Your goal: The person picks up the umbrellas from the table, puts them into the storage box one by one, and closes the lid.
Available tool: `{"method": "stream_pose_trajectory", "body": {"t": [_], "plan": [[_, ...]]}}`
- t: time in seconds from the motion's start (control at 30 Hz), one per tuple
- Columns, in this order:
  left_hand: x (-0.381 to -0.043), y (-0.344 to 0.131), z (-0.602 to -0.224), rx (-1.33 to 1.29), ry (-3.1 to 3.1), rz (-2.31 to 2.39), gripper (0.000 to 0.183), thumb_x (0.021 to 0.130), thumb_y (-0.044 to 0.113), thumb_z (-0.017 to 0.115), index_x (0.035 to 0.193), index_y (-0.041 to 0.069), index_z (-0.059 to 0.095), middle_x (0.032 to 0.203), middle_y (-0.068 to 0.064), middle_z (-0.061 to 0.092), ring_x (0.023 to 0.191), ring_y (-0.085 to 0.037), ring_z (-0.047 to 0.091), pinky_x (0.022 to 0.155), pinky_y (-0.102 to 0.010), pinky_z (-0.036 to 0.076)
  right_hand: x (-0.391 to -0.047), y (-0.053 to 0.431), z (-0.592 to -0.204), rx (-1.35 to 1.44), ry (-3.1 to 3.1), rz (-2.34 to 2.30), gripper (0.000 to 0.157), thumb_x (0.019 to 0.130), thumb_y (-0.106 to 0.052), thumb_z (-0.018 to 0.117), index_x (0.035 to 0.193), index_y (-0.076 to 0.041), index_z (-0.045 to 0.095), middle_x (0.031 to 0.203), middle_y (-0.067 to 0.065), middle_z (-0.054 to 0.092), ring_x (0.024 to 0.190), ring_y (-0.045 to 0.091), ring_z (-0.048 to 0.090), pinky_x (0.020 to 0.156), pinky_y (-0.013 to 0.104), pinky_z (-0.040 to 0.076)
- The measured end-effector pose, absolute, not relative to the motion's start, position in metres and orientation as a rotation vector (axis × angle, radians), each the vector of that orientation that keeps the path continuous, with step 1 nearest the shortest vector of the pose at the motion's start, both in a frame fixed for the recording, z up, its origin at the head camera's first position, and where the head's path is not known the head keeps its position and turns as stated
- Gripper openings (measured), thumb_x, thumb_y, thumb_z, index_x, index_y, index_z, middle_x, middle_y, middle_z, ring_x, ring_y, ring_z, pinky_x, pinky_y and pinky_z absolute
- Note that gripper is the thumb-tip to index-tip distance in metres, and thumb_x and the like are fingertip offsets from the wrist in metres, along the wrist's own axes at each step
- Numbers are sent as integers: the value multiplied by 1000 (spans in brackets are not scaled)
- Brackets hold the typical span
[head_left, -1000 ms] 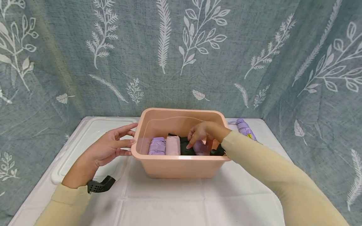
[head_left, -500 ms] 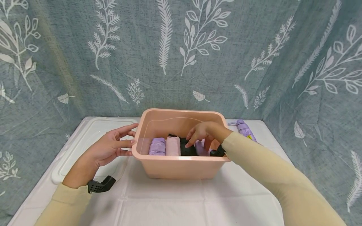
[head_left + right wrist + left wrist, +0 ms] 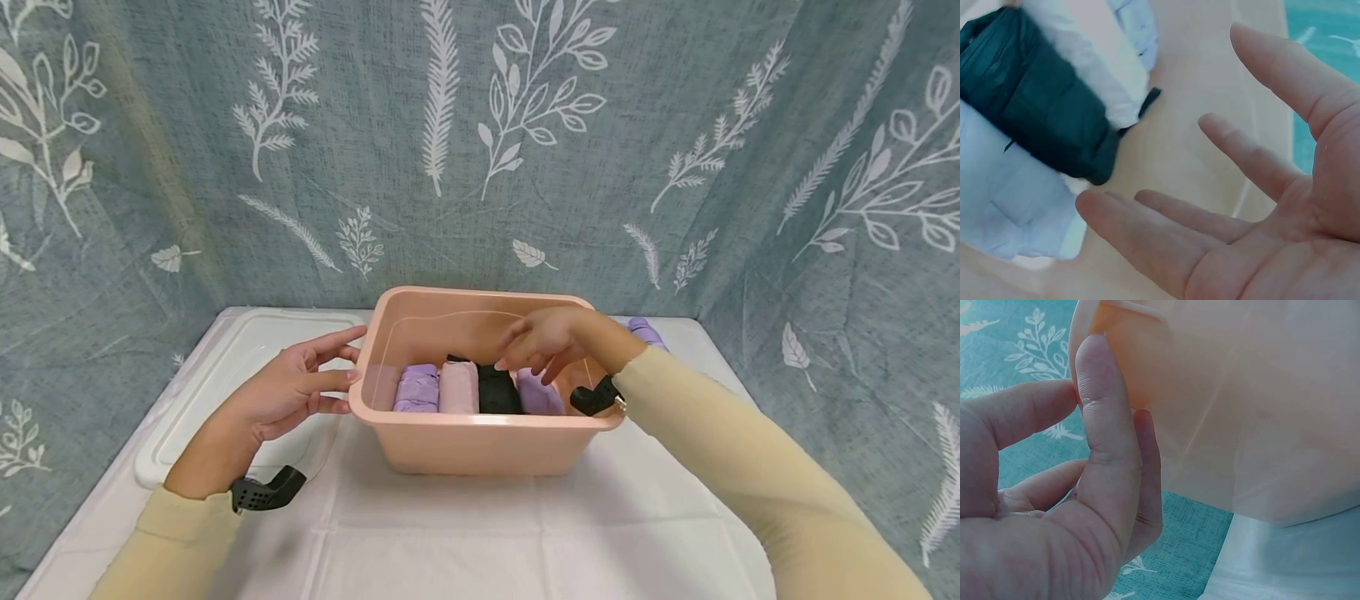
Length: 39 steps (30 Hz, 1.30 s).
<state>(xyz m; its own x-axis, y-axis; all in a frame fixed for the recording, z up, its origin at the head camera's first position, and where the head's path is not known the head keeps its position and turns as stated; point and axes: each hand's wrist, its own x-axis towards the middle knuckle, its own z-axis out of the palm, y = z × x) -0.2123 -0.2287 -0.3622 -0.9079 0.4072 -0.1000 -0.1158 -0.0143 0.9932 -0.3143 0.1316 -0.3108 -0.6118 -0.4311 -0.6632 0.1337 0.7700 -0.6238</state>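
Note:
Inside the peach plastic bin point(image 3: 480, 446), a row of rolled-up folding umbrellas lies side by side: a purple umbrella point(image 3: 417, 388) at the left, a pink umbrella point(image 3: 459, 387), a black umbrella point(image 3: 498, 392) and another purple umbrella point(image 3: 539, 393) at the right. My right hand point(image 3: 551, 337) hovers over the right end of this row, holding nothing, fingers spread in the right wrist view. At the bin's left end, my left hand point(image 3: 288, 387) touches the rim and outer wall with thumb and fingertips. Its fingers are mostly straight.
A whitish lid point(image 3: 255, 358) lies flat on the white-covered table point(image 3: 420, 542) at left, partly under my left arm. Behind my right forearm, one more purple umbrella point(image 3: 647, 331) rests on the table, mostly hidden. A patterned grey-green curtain point(image 3: 375, 167) surrounds the back and sides.
My right hand has let go of the right-hand purple umbrella and lifted up and slightly right, leaving it lying in the bin. The left hand stays at the rim.

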Motion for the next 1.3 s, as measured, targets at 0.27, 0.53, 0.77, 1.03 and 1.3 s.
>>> {"method": "stream_pose_trajectory", "body": {"t": [0.27,0.53,0.77,1.03,1.3], "plan": [[-212,-230,-362,308,1898,1987,78,97,0,66,163,9,25,125,-6,50,89,-13,72,74,-30,65,-304,146,-295,-279,2049,-984,61,92,-28,78,147,-18,53,141,12,63,130,29,62,108,48,53],[-211,-230,-363,326,1886,1993,76,98,1,65,163,9,26,127,-8,50,83,-13,71,73,-29,64,-294,168,-286,-349,1973,-1201,60,97,-14,70,153,-17,47,154,14,45,138,35,52,106,47,55],[-211,-230,-362,323,1894,1987,76,98,1,65,163,10,28,127,-8,50,86,-14,71,74,-30,65,-286,193,-286,-435,1932,-1499,56,100,-7,64,153,-7,45,155,20,43,132,30,57,113,55,47],[-212,-230,-362,319,1891,1986,75,98,2,65,163,12,28,128,-8,48,84,-14,71,74,-30,65,-281,228,-291,-463,1927,-1803,47,101,-7,63,146,-8,51,142,13,56,127,28,63,107,42,54],[-212,-229,-363,322,1888,1996,75,98,1,65,163,12,29,127,-8,49,83,-14,71,73,-30,65,-284,258,-308,-414,1995,-2047,39,103,-12,62,142,-12,56,140,11,56,121,25,66,104,37,56]]}}
